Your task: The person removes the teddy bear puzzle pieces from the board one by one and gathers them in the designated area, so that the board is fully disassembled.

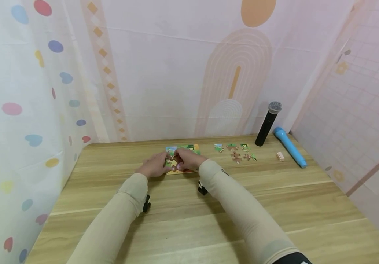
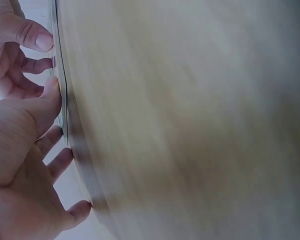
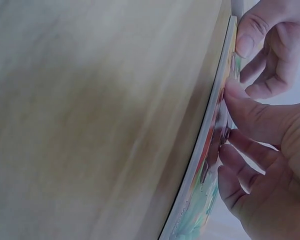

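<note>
A colourful jigsaw puzzle board (image 1: 196, 148) lies flat near the table's back edge, partly hidden by both hands. My left hand (image 1: 154, 165) rests at the board's left side, its thumb and fingertips spread and touching the board and the tabletop. From the right, my right hand (image 1: 191, 160) reaches over the board. Its thumb and fingers pinch a brown puzzle piece (image 3: 221, 117) down against the board. In the right wrist view, the board's printed edge (image 3: 190, 220) runs below the fingertips.
Several loose puzzle pieces (image 1: 236, 157) lie right of the board. Beyond them a black microphone (image 1: 266, 126) stands tilted against the curtain (image 1: 163, 73), and a blue toy microphone (image 1: 290, 147) lies by a small pink block (image 1: 280, 156). All are on the wooden table (image 1: 176, 227).
</note>
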`<state>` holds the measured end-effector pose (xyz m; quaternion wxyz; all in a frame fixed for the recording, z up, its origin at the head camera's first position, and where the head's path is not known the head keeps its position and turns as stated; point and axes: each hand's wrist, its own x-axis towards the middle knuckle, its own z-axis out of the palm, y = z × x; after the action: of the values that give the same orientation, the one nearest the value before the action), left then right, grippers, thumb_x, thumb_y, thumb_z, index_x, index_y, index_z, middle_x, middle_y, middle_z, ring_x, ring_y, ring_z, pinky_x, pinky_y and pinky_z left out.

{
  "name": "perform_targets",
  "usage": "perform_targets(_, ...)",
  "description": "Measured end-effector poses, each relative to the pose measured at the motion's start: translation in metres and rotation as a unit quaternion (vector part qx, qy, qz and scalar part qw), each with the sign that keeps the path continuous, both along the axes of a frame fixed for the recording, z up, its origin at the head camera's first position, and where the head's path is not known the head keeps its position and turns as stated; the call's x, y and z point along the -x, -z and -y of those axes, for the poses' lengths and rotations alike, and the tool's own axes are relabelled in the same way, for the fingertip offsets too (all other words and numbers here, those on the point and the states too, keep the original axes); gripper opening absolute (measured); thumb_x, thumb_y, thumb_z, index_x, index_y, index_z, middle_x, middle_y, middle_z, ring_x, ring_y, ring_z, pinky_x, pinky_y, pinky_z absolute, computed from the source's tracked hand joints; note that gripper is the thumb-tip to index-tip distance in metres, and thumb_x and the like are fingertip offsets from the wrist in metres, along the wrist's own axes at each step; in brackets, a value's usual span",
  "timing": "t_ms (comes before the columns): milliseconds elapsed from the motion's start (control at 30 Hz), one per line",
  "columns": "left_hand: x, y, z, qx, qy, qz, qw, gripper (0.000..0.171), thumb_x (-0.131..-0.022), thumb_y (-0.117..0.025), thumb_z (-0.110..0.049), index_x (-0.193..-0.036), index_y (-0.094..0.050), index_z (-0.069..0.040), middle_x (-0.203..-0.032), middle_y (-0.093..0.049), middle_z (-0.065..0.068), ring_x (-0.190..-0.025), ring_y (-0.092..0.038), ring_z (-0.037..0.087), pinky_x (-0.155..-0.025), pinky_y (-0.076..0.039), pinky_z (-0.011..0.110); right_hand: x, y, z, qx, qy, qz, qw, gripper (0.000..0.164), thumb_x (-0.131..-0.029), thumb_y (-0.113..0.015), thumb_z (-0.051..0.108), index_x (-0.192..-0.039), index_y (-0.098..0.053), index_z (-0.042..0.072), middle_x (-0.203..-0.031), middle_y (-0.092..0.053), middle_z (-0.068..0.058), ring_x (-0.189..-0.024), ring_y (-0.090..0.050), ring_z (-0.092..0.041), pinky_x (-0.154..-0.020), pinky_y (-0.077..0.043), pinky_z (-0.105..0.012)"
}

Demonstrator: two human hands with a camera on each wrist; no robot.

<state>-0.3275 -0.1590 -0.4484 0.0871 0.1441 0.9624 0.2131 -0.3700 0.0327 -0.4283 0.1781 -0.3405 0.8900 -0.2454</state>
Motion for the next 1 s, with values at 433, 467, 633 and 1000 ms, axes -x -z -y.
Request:
perform_targets(433,0.009,0.013,0.001,0.001,-0.015,0.008,0.9999,0.048,-0.101,-0.062,-0.040,-0.133,-0.044,-0.009,-0.141,-0.049,0.015,-0.136,-0.042,0.038,-0.104,-0.028,0.072,0.003,0.002,0.001,-0.013,0.003,-0.035,0.999,0.062,-0.093,-0.074,0.009,-0.146,-0.043,-0.001,-0.134,-0.049,-0.015,-0.124,-0.049,-0.026,-0.106,-0.043,-0.037)
perform_targets(467,0.008,0.013,0.002,0.002,-0.015,0.009,0.9998,0.048,-0.101,-0.062,-0.040,-0.133,-0.044,-0.009,-0.139,-0.049,0.015,-0.134,-0.043,0.038,-0.104,-0.029,0.072,0.002,0.002,0.001,0.000,0.006,-0.024,1.000,0.061,-0.094,-0.073,0.007,-0.146,-0.043,-0.001,-0.136,-0.048,-0.016,-0.123,-0.051,-0.026,-0.104,-0.045,-0.036)
perform_targets(633,0.008,0.013,0.002,0.003,-0.016,0.017,0.9997,0.048,-0.101,-0.062,-0.040,-0.132,-0.043,-0.009,-0.132,-0.051,0.015,-0.127,-0.046,0.035,-0.099,-0.032,0.066,0.000,0.004,0.001,0.077,0.032,0.047,0.995,0.058,-0.095,-0.061,-0.012,-0.148,-0.040,-0.002,-0.134,-0.051,-0.021,-0.109,-0.061,-0.029,-0.086,-0.055,-0.033)
perform_targets(1000,0.009,0.013,0.001,0.000,-0.023,0.023,0.9995,0.048,-0.102,-0.060,-0.041,-0.133,-0.040,-0.010,-0.138,-0.048,0.015,-0.132,-0.043,0.036,-0.102,-0.029,0.067,0.005,0.007,0.004,0.050,0.043,-0.030,0.997,0.050,-0.096,-0.063,-0.008,-0.143,-0.047,-0.004,-0.140,-0.053,-0.020,-0.125,-0.056,-0.030,-0.102,-0.050,-0.039)
